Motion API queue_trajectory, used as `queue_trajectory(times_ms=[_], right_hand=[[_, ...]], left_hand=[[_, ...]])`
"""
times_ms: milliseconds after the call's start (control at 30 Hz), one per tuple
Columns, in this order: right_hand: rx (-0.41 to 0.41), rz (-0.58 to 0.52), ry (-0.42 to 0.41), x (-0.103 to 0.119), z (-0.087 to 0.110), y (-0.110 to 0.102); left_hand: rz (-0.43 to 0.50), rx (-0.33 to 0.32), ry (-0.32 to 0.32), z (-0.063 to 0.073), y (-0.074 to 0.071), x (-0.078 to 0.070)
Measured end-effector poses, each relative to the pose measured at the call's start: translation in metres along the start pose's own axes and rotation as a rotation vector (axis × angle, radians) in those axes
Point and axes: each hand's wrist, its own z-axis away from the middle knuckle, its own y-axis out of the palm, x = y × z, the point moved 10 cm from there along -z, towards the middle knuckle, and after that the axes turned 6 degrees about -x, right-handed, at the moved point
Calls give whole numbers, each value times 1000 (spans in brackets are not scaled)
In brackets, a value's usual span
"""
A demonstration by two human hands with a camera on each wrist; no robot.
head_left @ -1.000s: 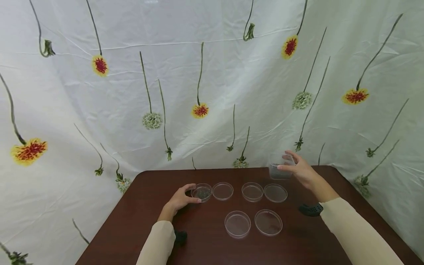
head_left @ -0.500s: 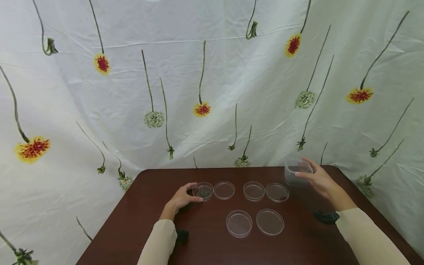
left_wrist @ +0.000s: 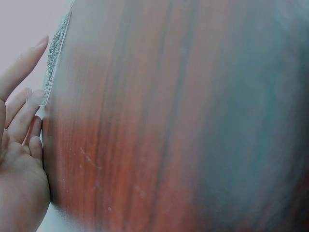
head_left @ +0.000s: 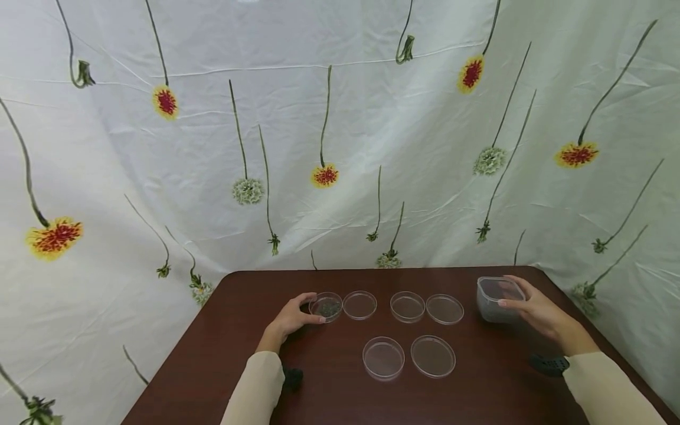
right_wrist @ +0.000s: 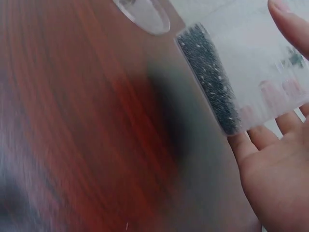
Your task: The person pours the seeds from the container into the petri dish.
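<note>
At the left, my left hand [head_left: 289,319] grips a clear petri dish [head_left: 327,308] by its near-left rim, thumb in front and fingers behind. Dark grains cover the bottom of this dish; in the left wrist view the layer of grains [left_wrist: 55,50] shows through its side wall. Over at the right, my right hand [head_left: 543,313] holds a clear plastic tub [head_left: 490,306] from its right side. A layer of black grains [right_wrist: 207,77] lies in the tub's bottom in the right wrist view. The tub stands upright at the tabletop; whether it touches is unclear.
Beside the held dish sits another petri dish [head_left: 359,306]. Two more, a left one [head_left: 407,307] and a right one [head_left: 444,310], stand farther right in that row. Nearer are a front-left dish [head_left: 383,358] and a front-right dish [head_left: 432,356]. A flowered cloth [head_left: 350,141] hangs behind the table [head_left: 329,389].
My right hand has carried the tub to the right and down toward the tabletop, past the row of dishes. My left hand stays on its petri dish.
</note>
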Motion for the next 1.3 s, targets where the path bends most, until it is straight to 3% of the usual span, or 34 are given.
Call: queue_trajectory(times_ms=[267, 567, 900, 1200, 1300], right_hand=[[122, 85, 35, -17, 17, -2], [129, 45, 93, -23, 19, -1], [112, 116, 40, -17, 15, -3], [119, 29, 48, -7, 11, -6], [126, 57, 38, -1, 9, -6]], left_hand=[[-3, -3, -1, 0, 2, 1], [-2, 22, 11, 0, 5, 1], [1, 5, 4, -3, -1, 0], [-1, 5, 7, -2, 0, -1], [-6, 7, 2, -1, 1, 0]])
